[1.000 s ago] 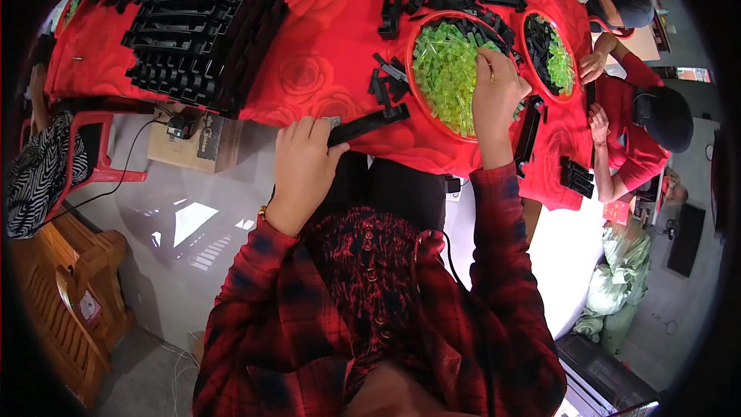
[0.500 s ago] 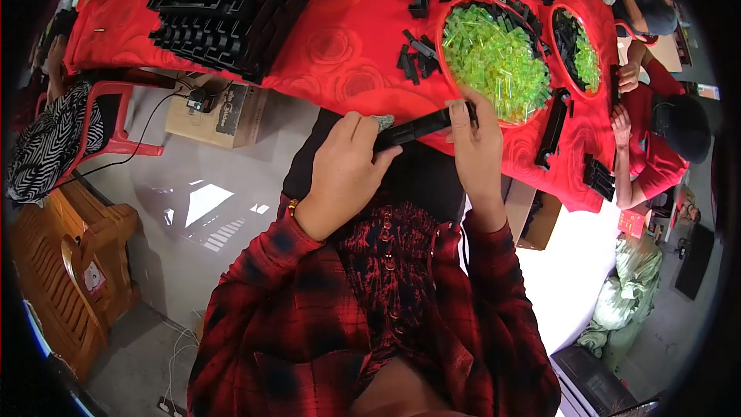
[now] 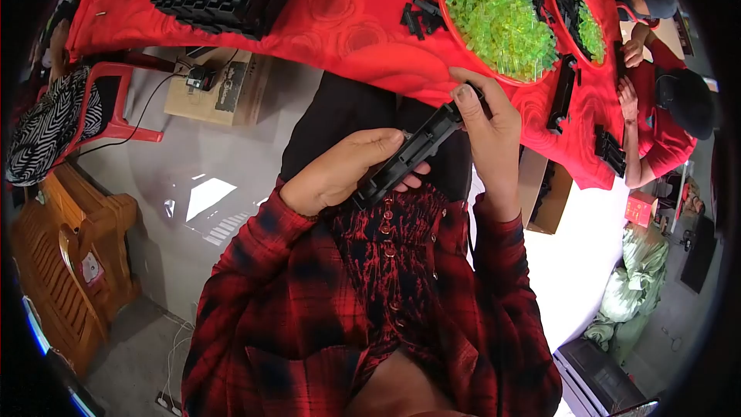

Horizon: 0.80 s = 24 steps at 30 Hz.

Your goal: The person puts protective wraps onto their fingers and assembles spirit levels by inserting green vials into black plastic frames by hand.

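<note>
A long black plastic part (image 3: pixel 423 143) with a recessed channel is held aslant over my lap, its right end higher in view. My left hand (image 3: pixel 336 168) is closed round its lower end, thumb on top and fingertips showing beneath. At the upper end my right hand (image 3: pixel 492 127) grips it between thumb and fingers. Just beyond the right hand, on the red-clothed table (image 3: pixel 363 50), a red-rimmed basket (image 3: pixel 457 37) holds many small clear green pieces (image 3: pixel 502 27).
A stack of black parts (image 3: pixel 224 0) stands at the table's left. Loose black pieces (image 3: pixel 421 15) lie beside the basket. A second basket (image 3: pixel 557 19) holds black and green pieces. At right sits a co-worker in a red top (image 3: pixel 668 135). A cardboard box (image 3: pixel 208 93) is under the table.
Both hands have tilted the black part more steeply, its left end drawn down toward my body. The left hand has turned and now shows its thumb on top. The view has shifted.
</note>
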Each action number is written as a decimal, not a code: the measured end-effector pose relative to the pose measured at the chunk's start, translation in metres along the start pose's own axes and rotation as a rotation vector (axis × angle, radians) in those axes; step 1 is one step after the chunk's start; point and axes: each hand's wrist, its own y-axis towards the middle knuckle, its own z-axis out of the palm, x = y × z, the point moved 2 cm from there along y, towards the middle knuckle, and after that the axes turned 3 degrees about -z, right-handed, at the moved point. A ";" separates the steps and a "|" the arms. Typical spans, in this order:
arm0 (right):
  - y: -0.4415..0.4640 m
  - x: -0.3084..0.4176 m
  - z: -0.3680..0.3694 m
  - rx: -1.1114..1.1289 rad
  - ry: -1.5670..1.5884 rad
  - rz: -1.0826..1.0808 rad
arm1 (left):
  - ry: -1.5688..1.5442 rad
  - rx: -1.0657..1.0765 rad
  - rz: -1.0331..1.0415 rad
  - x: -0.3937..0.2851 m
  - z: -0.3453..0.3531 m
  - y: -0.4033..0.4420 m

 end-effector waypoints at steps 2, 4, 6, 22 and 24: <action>-0.003 0.000 0.001 0.019 -0.032 0.011 | -0.083 0.032 -0.057 0.006 0.005 -0.001; -0.007 0.000 0.002 0.023 -0.017 0.010 | -0.105 0.050 -0.055 0.012 0.004 0.000; -0.011 0.001 0.004 0.025 -0.004 0.010 | -0.126 0.069 -0.054 0.018 0.002 0.001; -0.056 0.009 0.049 0.149 -0.690 -0.203 | -0.352 -0.127 0.227 0.034 -0.010 0.018; -0.056 0.005 0.054 0.153 -0.697 -0.202 | -0.210 -0.207 0.249 0.034 -0.008 0.018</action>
